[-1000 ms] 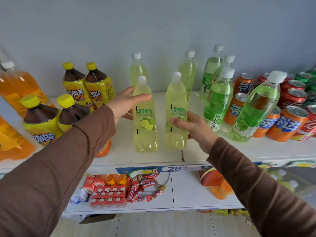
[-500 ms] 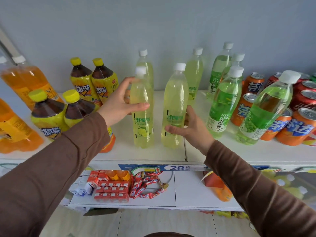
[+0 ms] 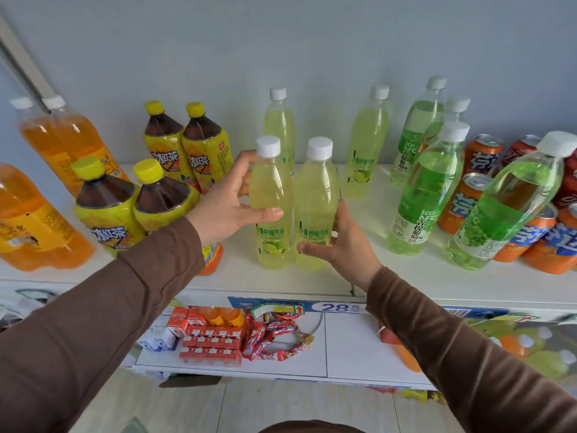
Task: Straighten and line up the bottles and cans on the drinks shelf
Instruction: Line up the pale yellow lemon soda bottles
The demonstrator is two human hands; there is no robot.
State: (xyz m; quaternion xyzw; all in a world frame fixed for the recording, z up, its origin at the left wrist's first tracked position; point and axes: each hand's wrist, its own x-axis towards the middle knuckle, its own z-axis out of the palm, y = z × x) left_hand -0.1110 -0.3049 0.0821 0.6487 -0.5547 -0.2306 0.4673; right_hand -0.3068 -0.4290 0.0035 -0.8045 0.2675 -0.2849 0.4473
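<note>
Left hand (image 3: pixel 229 210) grips the left lime soda bottle (image 3: pixel 271 210), thumb across its front, fingers round the back. Right hand (image 3: pixel 338 245) grips the right lime soda bottle (image 3: pixel 317 210) from its right side, thumb low on the label. Both bottles upright, touching side by side near the front of the shelf (image 3: pixel 406 282). Two more lime bottles (image 3: pixel 368 142) stand behind, well apart from each other. Left: iced tea bottles (image 3: pixel 107 214), just beside the left forearm, orange soda bottles (image 3: pixel 37 220) beyond. Right: green grape soda bottles (image 3: pixel 427 189), then orange cans (image 3: pixel 527 235) and red cans (image 3: pixel 524 148), crowded and unevenly set. An orange thing under the left wrist is mostly hidden; can't tell what it is. Lower shelf holds red snack packs (image 3: pixel 212 342).
</note>
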